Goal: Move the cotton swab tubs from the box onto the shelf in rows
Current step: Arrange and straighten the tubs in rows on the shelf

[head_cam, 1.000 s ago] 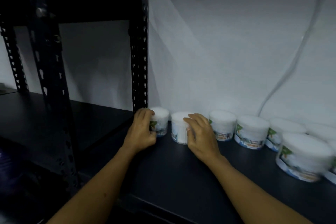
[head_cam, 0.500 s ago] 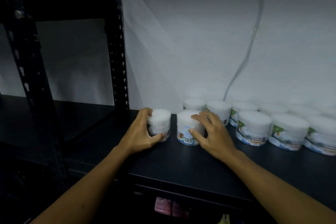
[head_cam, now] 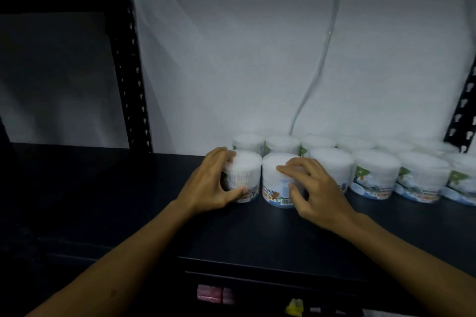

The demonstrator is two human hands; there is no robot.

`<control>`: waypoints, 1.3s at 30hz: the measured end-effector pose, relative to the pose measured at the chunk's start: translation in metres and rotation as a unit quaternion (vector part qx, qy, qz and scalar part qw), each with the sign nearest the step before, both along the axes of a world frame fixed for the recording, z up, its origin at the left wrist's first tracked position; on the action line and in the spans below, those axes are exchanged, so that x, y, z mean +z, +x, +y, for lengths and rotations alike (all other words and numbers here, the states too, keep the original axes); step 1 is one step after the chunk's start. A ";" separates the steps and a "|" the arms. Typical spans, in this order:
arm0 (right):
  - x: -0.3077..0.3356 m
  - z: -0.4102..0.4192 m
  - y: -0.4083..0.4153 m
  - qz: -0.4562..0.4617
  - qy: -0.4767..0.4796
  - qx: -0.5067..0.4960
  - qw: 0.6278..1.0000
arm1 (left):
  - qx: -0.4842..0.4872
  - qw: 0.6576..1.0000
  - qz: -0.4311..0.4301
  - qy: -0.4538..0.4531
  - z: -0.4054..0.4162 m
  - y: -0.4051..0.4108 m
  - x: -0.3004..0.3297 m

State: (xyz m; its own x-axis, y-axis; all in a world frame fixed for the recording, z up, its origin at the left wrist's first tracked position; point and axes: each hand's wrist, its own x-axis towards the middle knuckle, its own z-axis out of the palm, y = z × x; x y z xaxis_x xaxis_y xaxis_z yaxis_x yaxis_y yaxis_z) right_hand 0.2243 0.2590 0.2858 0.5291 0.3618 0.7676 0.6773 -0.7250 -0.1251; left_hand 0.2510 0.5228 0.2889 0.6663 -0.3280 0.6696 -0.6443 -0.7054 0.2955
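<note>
Dim white wall behind dark shelf (head_cam: pixel 257 234); at frame centre, left hand (head_cam: pixel 213 183) grips one tub (head_cam: pixel 243 175), right hand (head_cam: pixel 313 188) curls round its neighbour (head_cam: pixel 277 183); probably light, smooth, stiff plastic, best held round the sides.

Free room is being left on the shelf (head_cam: pixel 257 234) in front of the tub rows (head_cam: pixel 373 162), between them and the shelf's front edge, though it is being crossed by both forearms. To the left of the rows, bare shelf is lying open as far as the black slotted upright (head_cam: pixel 128 64), by which passage further left is being narrowed. Behind the rows the way is being closed by the white wall (head_cam: pixel 257 59), against which a thin cable (head_cam: pixel 322 59) is hanging. The left end of the front row is being blocked by the left hand (head_cam: pixel 211 183) and right hand (head_cam: pixel 311 188), each gripping a tub.
</note>
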 end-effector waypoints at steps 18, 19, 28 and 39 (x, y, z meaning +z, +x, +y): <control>0.011 -0.018 0.026 -0.151 -0.143 -0.031 0.978 | -0.042 0.999 0.032 -0.002 -0.007 0.047 -0.005; 0.011 -0.018 0.028 -0.157 -0.145 -0.035 0.976 | -0.040 0.999 0.034 -0.004 -0.008 0.048 -0.006; 0.006 -0.021 0.034 -0.134 -0.107 0.000 0.985 | -0.043 0.995 0.074 -0.047 -0.010 0.048 -0.011; 0.001 -0.021 0.036 -0.123 -0.092 -0.010 0.988 | -0.044 0.992 0.090 -0.072 -0.008 0.051 -0.011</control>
State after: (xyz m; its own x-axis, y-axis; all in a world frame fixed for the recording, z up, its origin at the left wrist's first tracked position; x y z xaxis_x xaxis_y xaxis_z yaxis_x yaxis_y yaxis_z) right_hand 0.2601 0.2380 0.2869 0.3423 0.4996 0.7958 0.6563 -0.7332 0.1779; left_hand 0.3017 0.5144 0.2775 0.7520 -0.3002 0.5868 -0.6294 -0.5913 0.5041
